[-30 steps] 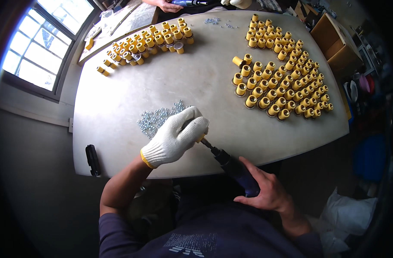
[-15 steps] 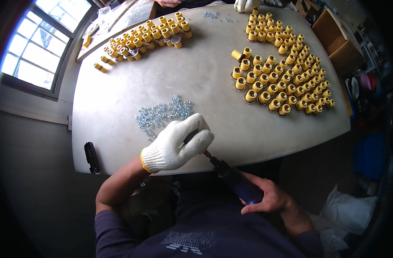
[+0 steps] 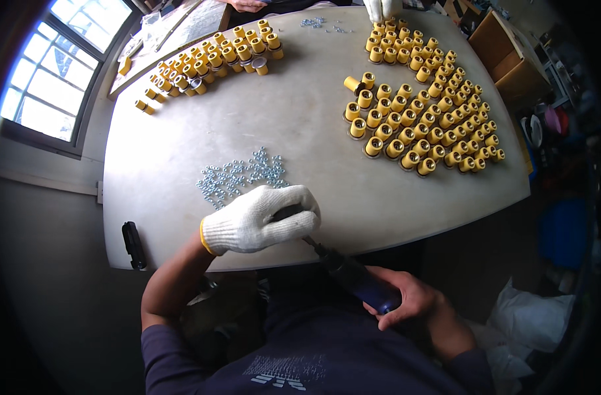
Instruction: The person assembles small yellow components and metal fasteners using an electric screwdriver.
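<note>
Hold mostly hidden dark piece [image 3: 287, 212] in curled white-gloved left hand [image 3: 258, 220], dark-blue cylindrical driver [image 3: 358, 279] in bare right hand [image 3: 416, 299]; apparently unfinished. See small silver nuts [image 3: 238, 176] loose on grey tabletop [image 3: 307, 118]. Cannot judge completeness of grouped yellow cylinders [image 3: 410, 159].

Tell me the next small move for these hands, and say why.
Probably a slight push of the driver along its bit, with the left hand held firm: the bit reaches the lower edge of that gloved hand, which is closed around a mostly hidden dark piece, and the bare right hand grips the driver's body. Whether the bit is seated cannot be seen.
</note>
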Demonstrator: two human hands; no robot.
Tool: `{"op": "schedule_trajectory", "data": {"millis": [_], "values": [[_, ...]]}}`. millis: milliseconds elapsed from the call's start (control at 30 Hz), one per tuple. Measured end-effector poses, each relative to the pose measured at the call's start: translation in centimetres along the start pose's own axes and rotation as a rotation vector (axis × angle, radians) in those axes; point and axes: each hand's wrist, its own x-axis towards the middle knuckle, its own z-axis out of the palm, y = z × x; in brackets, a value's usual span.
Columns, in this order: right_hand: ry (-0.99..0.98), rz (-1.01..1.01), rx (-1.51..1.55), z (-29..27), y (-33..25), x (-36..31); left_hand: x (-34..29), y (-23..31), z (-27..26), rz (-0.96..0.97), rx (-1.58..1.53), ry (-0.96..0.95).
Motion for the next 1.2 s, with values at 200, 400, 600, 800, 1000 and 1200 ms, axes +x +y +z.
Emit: {"op": "schedule_trajectory", "data": {"millis": [200, 400, 600, 800, 1000, 1200], "values": [[0.223, -0.17, -0.933, 1.2, -2.7, -0.9, 1.4, 0.3, -3.2, 0.002, -0.037, -0.31], [0.38, -0.192, -1.031, 1.0, -2.5, -2.5, 1.2, -0.3, -3.3, 0.018, -0.234, 0.062], [0.357, -0.12, -0.937, 0.7, -2.0, -2.5, 3.0, 0.7, -2.1, 0.064, 0.084, 0.187], [0.381, -0.115, -0.934, 0.7, -1.7, -2.6, 7.2, -0.2, 0.3, 0.213, 0.497, 0.53], [0.38, -0.14, -0.923, 0.6, -1.3, -2.1, 11.0, -2.1, 2.3, 0.111, 0.672, 0.576], [0.425, -0.163, -0.944, 0.4, -0.5, -2.5, 9.3, 0.3, 1.4, -0.006, 0.506, 0.604]]}}
